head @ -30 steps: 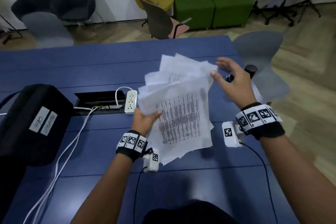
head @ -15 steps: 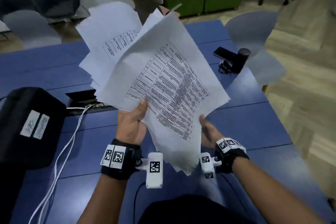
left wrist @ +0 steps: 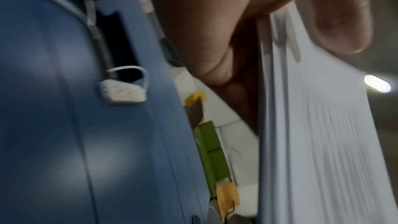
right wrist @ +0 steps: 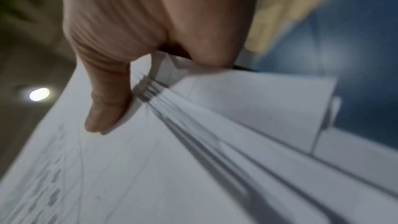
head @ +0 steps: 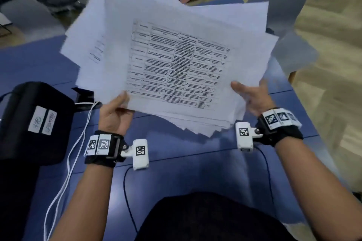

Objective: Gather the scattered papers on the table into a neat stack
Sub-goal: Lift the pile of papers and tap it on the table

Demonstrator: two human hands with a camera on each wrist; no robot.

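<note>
The papers (head: 176,60) are held up off the blue tabletop (head: 192,172), fanned unevenly, long axis running left to right and tilted, printed table facing up. The left hand (head: 114,115) pinches the near left corner; the right hand (head: 252,98) grips the near right edge, thumb on top.

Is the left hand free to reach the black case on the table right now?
Probably not yet: the left hand grips the papers together with the right hand. The black case sits unobstructed just to its left.
</note>
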